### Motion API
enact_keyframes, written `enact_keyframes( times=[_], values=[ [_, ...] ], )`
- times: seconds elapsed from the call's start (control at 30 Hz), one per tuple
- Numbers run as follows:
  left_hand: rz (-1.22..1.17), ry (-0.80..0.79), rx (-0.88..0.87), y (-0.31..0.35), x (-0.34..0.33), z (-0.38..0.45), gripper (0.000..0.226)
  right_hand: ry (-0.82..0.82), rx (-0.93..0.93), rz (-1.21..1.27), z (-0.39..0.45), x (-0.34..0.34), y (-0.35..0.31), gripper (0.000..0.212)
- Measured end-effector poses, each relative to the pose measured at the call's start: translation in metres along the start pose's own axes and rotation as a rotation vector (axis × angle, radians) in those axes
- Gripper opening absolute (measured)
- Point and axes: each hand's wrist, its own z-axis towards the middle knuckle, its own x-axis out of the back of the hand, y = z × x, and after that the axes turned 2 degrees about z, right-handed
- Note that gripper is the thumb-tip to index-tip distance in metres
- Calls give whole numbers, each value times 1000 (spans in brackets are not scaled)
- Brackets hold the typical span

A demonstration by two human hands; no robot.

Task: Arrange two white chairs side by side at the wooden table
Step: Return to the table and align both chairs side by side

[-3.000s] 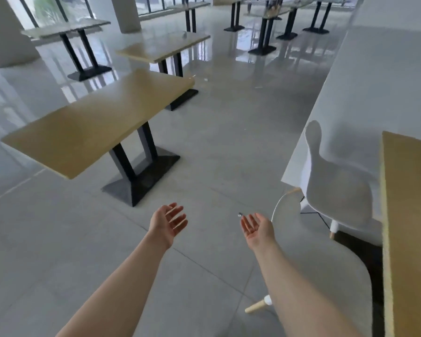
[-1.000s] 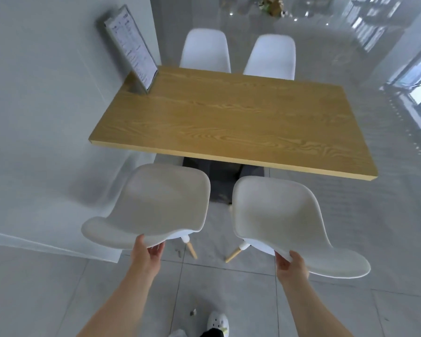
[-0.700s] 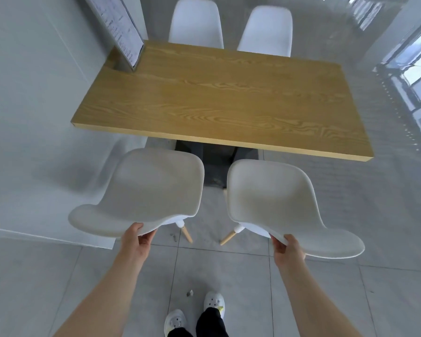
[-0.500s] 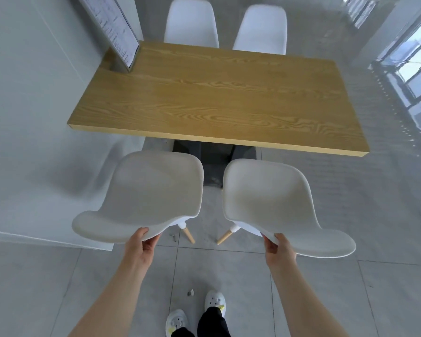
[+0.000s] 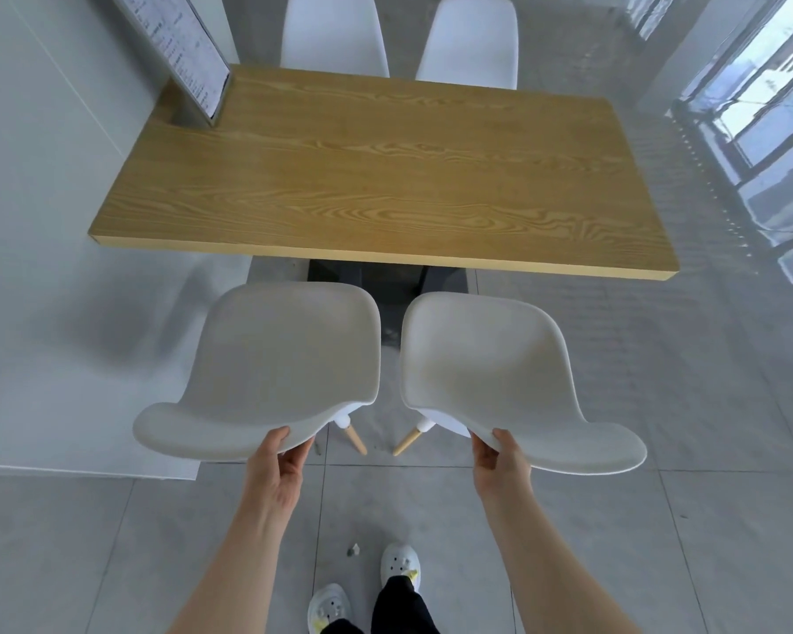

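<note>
Wooden table (image 5: 385,176): menu stand (image 5: 179,48) at far left corner, against wall. Two white chairs beyond far edge (image 5: 335,34), (image 5: 470,38). Near edge: left chair (image 5: 275,359), backrest top gripped by left hand (image 5: 275,469); right chair (image 5: 491,368), gripped by right hand (image 5: 500,464); narrow gap between seats.

Menu stand (image 5: 182,52) upright at far left, beside the wall (image 5: 42,130). Two far chairs (image 5: 335,34) opposite. Small debris (image 5: 353,550) on grey floor tiles (image 5: 706,542), near white shoes (image 5: 400,562).
</note>
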Motion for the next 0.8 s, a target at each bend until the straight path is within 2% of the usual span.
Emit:
enact_keyframes(
  times=[0.17, 0.27, 0.53, 0.6, 0.73, 0.8],
  values=[
    [29, -7, -26, 10, -4, 2, 25, 8, 24, -75, 4, -4, -15, 23],
    [22, -6, -21, 4, 6, 0, 27, -18, 11, -60, 5, 4, -18, 33],
    [16, 40, 0, -4, 4, -3, 18, -37, -4, -34, 3, 8, -10, 39],
    [22, 58, -1, -5, 3, -4, 17, -31, 0, -40, 4, 9, -11, 37],
    [21, 81, -20, -5, -2, -5, 18, -18, -10, -69, 5, 7, -13, 19],
    [24, 88, -30, -5, -4, -3, 18, -1, 4, -93, 8, 4, -12, 19]
  ],
)
